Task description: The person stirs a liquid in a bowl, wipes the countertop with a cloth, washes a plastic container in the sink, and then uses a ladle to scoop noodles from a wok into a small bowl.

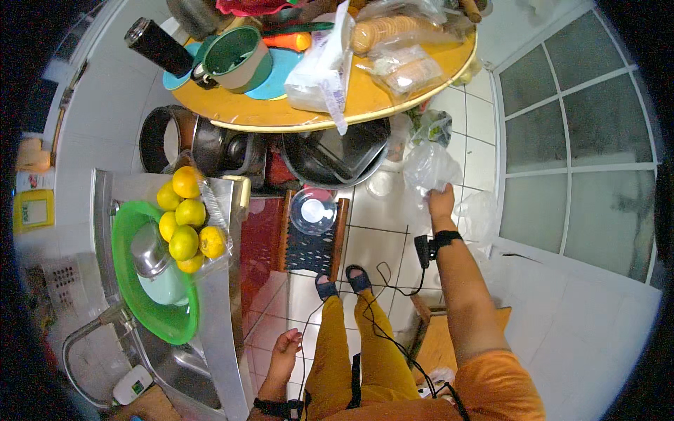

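Observation:
My right hand [441, 202] is closed on the gathered part of a clear plastic bag [430, 164], held out to the right over the tiled floor. My left hand [287, 342] hangs low beside the sink counter, its fingers loosely curled, with nothing seen in them. Between the hands, a clear round plastic container or lid [313, 210] rests on a low stool with a dark woven seat [310, 247]. Further left, several yellow-green citrus fruits [184, 243] lie in a clear plastic tray above a green basin [121, 263], which also holds a metal bowl [152, 252].
An oval yellow table [247, 117] stands ahead with a green pot [237, 58], a tissue pack [321, 79] and bagged biscuits [389, 32]. Beneath it are a large dark pan [337, 152] and other pots. A black cable [395, 287] runs past my legs. At right is a paned glass door [574, 147].

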{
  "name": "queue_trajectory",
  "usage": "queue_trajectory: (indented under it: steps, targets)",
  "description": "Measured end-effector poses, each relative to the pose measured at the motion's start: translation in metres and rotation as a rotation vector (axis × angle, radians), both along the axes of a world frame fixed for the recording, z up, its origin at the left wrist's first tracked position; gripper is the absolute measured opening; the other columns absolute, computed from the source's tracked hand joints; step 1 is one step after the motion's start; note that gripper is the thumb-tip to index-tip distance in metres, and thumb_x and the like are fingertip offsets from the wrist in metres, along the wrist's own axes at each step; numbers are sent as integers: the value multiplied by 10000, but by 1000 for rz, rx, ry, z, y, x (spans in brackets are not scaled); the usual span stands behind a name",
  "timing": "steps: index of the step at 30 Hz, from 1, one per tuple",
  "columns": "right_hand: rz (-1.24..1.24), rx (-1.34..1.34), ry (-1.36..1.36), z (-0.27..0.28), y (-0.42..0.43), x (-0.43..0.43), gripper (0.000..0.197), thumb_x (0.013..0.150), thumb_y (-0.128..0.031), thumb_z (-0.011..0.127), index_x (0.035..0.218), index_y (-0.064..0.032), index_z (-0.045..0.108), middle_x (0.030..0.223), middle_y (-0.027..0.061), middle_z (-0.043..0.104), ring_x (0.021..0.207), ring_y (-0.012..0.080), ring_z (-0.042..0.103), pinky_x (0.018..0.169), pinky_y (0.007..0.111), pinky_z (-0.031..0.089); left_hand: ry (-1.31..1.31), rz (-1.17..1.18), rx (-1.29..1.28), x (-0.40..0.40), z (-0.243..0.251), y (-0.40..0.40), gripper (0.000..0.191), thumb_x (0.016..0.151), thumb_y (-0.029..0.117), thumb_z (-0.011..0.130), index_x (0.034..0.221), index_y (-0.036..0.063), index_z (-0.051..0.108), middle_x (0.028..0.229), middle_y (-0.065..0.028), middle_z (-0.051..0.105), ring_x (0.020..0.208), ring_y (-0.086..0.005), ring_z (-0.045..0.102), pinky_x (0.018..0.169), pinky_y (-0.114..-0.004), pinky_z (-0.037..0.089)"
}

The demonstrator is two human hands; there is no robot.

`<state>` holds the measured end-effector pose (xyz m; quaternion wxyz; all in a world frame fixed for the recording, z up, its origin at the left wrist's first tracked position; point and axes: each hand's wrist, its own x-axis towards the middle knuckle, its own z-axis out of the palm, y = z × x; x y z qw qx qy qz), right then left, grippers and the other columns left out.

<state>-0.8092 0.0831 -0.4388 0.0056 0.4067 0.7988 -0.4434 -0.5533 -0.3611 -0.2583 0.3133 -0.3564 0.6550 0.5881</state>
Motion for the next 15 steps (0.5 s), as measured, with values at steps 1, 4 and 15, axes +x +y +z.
queue_trajectory:
  steps: [1, 4, 15]
  targets:
    - [5, 9, 5, 6, 5, -11, 431, 724, -107, 511, 1119, 53, 450, 940, 249, 586, 896, 356, 571, 778, 373, 449, -33, 32, 7, 0, 3, 1, 315, 874, 168, 525, 1143, 13, 469, 1042, -59, 571, 947, -146, 529, 807, -284, 437]
    - [58, 279, 73, 34, 11, -46, 473, 731, -122, 516, 1168, 41, 434, 965, 260, 580, 927, 358, 570, 797, 382, 445, -24, 25, 8, 20, -13, -3, 249, 883, 153, 498, 1110, 49, 493, 1039, -76, 574, 938, -174, 545, 796, -303, 448]
    - [189, 158, 332, 48, 21, -125, 706, 736, -48, 552, 1331, 60, 187, 1294, 270, 365, 1212, 342, 369, 1012, 321, 288, 88, -39, 41, 27, -23, 2, 312, 845, 21, 484, 1156, 26, 459, 1092, -73, 529, 1006, -161, 498, 861, -283, 410]
